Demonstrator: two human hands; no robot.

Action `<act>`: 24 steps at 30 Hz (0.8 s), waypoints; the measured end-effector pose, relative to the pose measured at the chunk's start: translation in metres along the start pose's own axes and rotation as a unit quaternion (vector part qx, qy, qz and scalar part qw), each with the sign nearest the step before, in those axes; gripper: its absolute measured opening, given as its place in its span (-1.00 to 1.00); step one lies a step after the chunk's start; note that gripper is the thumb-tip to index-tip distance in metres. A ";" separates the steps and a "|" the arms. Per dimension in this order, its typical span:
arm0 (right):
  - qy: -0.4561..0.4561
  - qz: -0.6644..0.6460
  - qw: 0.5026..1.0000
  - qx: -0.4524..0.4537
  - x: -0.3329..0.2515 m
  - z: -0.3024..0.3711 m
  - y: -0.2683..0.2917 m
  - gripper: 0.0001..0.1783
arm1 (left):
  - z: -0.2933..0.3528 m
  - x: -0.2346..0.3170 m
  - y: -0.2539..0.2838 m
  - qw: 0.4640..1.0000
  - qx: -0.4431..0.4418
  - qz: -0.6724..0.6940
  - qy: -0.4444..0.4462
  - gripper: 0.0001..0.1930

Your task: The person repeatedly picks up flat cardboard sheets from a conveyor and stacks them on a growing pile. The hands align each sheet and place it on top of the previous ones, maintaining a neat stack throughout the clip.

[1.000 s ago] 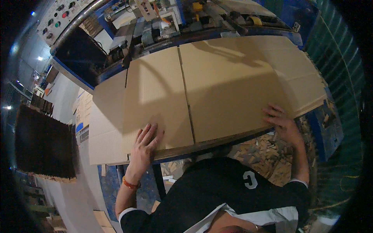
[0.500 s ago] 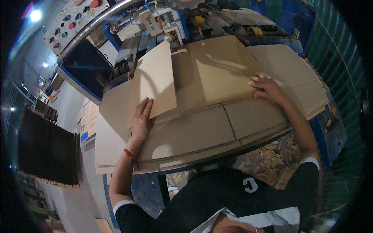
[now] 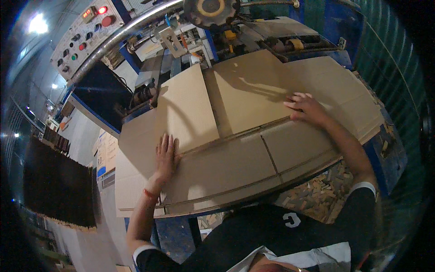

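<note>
A folded brown cardboard sheet (image 3: 253, 95) lies on top of a stack of flat cardboard blanks (image 3: 226, 163). Its left flap (image 3: 186, 113) is folded inward, and a narrow darker strip shows between it and the right panel. My left hand (image 3: 167, 154) rests with fingers stretched out at the near left corner of that flap. At the right end of the folded sheet, my right hand (image 3: 307, 110) touches the edge with its fingers spread and slightly bent. Neither hand grips anything.
Beyond the stack stands a machine with rollers (image 3: 290, 45) and a dark round wheel (image 3: 211, 11). A control panel (image 3: 86, 38) with buttons is at the upper left. Cardboard scraps (image 3: 312, 190) lie below the near edge. A dark stack (image 3: 59, 181) stands on the left.
The raised left flap has come down flatter, and its inner edge now lies nearer the right panel. My left hand has shifted slightly toward me with it. The right hand stays at the right edge.
</note>
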State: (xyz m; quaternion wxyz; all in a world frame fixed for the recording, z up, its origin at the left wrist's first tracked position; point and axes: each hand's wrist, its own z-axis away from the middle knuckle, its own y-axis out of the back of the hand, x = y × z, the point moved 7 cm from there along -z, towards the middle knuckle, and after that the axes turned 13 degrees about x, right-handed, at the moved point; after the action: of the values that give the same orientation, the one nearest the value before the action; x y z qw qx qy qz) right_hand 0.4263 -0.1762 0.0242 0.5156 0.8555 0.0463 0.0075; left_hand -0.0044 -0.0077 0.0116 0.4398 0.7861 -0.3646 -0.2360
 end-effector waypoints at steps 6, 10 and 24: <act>-0.132 0.043 0.990 -0.023 0.047 -0.042 -0.042 -0.53 | -0.059 -0.050 -0.037 0.970 0.080 0.190 0.125 -0.29; -0.263 0.039 0.963 -0.049 0.050 -0.071 -0.069 -0.50 | -0.098 -0.070 -0.054 0.979 0.073 0.067 0.180 -0.24; -0.536 0.120 0.792 0.265 0.081 0.207 0.077 -0.12 | 0.162 -0.072 0.119 0.837 0.242 -0.107 0.480 -0.29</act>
State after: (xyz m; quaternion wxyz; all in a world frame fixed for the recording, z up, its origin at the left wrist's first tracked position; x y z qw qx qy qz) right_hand 0.5249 -0.3873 -0.0080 0.2055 0.8242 -0.3407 -0.4030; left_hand -0.2047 -0.0770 0.0365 0.3275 0.9163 -0.0669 0.2206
